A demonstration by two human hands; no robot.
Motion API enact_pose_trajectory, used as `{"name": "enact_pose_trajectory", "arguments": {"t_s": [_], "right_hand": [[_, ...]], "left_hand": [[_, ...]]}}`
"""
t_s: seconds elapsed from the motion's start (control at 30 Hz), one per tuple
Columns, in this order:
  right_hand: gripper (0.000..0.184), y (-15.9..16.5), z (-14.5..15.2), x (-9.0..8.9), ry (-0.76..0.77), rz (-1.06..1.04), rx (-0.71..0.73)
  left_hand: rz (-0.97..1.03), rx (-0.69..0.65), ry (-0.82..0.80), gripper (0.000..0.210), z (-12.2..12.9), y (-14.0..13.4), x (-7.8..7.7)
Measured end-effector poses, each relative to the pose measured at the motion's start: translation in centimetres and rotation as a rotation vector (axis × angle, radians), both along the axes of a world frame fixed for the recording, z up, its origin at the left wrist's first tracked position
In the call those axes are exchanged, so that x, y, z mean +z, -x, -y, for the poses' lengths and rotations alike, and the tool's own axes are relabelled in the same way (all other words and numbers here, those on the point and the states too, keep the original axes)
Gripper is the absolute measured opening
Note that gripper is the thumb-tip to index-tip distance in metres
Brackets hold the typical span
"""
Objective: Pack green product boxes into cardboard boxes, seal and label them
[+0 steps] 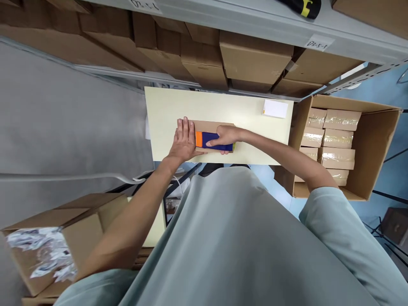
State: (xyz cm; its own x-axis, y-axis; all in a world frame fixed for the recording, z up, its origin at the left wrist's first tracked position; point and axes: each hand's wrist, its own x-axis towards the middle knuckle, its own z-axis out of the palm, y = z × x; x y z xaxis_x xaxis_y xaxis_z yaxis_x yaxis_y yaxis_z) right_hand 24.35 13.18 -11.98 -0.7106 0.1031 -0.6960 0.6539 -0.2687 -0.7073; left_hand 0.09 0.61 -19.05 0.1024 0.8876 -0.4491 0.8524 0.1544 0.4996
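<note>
A: What is the room like?

B: There is a plain grey wall [79, 119] on the left, and a long, pale yellow tabletop [165, 123] in the middle

A: What is closest to us?

B: A big, pale grey-green shirt [236, 229] on the person who is working. Low down on the left is a brown carton [86, 229] with its flaps up, and there is crumpled white stuff [47, 248] inside it

A: What are the hands doing?

B: The left hand [184, 142] is flat at the left end of a long brown box [207, 126]. Its fingers are straight and close together, and its thumb sticks out wide. The right hand [225, 135] is holding a blue and orange tool [208, 137], with the thumb on top and the other fingers wrapped round it

A: Where is that tool?

B: It is over the brown box, with its orange end just beside the left hand. I cannot tell how hard it pushes on the box. The box lies on the tabletop, near the edge by the shirt

A: And farther off?

B: A little white box [276, 109] sits near the far right corner of the tabletop. To the right is a big carton [376, 157] with small taped boxes [338, 139] piled in it. Past the tabletop is a grey metal shelf [223, 24], with lots of brown boxes [255, 55] in a row
</note>
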Motion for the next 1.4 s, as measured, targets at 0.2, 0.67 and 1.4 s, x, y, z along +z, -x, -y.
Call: {"name": "enact_pose_trajectory", "arguments": {"t_s": [0.2,0.67,1.4], "right_hand": [[0.053,-6.3,-1.4,2.2,0.100,0.035,-0.006],[0.075,-18.1,-3.2,1.5,0.094,0.153,0.042],[0.039,-9.7,4.5,-0.2,-0.570,0.546,0.048]], "left_hand": [[0.005,0.050,0.001,0.140,-0.2,-0.4,0.1],[-0.118,-0.037,0.011,0.150,-0.2,-0.6,-0.1],[-0.170,-0.055,0.008,0.159,-0.5,-1.5,0.9]]}}
